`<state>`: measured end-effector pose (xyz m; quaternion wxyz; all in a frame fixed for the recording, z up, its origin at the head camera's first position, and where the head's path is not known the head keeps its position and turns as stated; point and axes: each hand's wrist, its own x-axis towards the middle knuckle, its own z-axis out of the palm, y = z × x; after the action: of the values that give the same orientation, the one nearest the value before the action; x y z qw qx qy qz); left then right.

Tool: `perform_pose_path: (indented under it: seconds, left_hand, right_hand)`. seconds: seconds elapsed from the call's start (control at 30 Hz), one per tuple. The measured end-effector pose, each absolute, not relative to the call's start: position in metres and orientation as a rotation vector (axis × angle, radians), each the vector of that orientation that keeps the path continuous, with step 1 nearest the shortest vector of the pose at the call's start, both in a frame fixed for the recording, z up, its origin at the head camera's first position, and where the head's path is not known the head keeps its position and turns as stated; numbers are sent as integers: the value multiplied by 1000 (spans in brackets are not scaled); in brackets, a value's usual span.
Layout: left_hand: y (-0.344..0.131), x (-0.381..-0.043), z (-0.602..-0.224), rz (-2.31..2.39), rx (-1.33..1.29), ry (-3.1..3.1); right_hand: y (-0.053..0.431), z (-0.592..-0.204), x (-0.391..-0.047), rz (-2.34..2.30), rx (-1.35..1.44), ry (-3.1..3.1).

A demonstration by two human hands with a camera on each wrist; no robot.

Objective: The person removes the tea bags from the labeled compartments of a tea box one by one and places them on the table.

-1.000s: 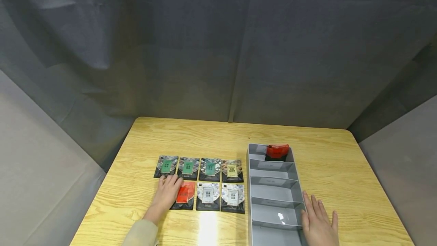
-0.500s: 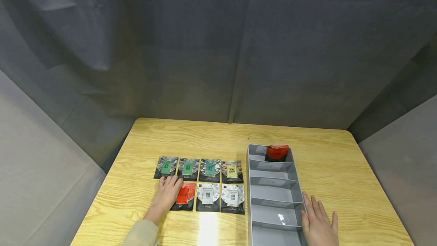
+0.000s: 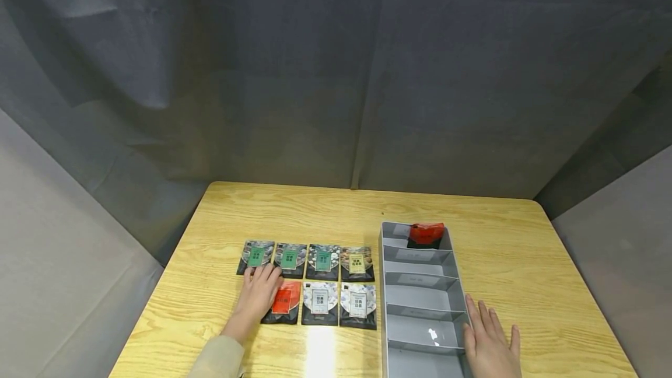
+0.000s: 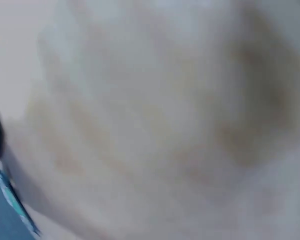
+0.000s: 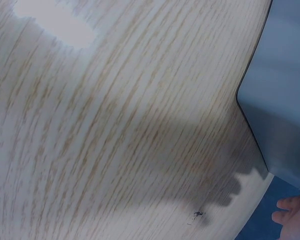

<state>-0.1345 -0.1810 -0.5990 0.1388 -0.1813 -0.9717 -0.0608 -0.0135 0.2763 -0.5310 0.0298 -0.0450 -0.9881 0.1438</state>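
In the head view my left hand (image 3: 256, 293) lies over the left end of two rows of flat tea packets, its fingers reaching forward. Its fingertips are right at the lower edge of a green-labelled tea packet (image 3: 256, 254). The hand overlaps the left side of a red-labelled tea packet (image 3: 283, 298). My right hand (image 3: 492, 343) rests with spread fingers beside a grey divided box (image 3: 384, 308), thumb at its right wall. Part of that hand's fingers (image 5: 290, 212) shows low in the right wrist view. The left wrist view is mostly blur.
More packets lie to the right: green-labelled ones (image 3: 289, 259) (image 3: 322, 261), a yellow-labelled packet (image 3: 357, 263) and white-labelled packets (image 3: 320, 303) (image 3: 358, 305). A red-and-black packet (image 3: 426, 235) leans in the box's far compartment. Grey cloth (image 3: 294, 104) hangs behind the wooden table (image 3: 299, 206).
My left hand's fingers have moved very slightly forward, towards the green-labelled tea packet. The right hand, the box and the packets have stayed in place.
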Motion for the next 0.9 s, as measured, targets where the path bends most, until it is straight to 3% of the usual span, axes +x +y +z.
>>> perform_pose_path:
  seconds: [0.4, 0.9]
  left_hand:
    - [-119, -167, -555, -264, -494, -2821]
    - [-16, -208, -525, -162, -686, -2825]
  right_hand:
    - [276, -531, -13, 433, -156, -3047]
    - [274, -531, -13, 439, -164, -3037]
